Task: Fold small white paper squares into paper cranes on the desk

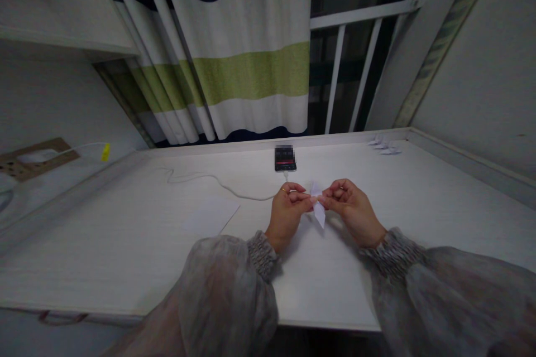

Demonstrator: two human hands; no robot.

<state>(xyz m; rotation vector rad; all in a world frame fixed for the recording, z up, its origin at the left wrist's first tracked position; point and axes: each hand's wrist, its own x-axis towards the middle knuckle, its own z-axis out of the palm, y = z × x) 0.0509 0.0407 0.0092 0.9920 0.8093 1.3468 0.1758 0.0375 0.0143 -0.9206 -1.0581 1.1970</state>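
Both hands meet above the middle of the white desk (125,245) and pinch a small folded white paper piece (318,207). My left hand (288,213) grips its left side with thumb and fingers closed; a ring shows on one finger. My right hand (350,207) pinches the right side, fingers curled. The paper's pointed ends stick up and down between the two hands. Loose grey sleeves cover both forearms.
A phone (285,158) lies beyond the hands, plugged into a white cable (201,177) that runs left to a wall socket (31,157). A white paper sheet (211,216) lies left of the hands. Several small folded paper pieces (384,146) sit at the far right corner. A striped curtain hangs behind.
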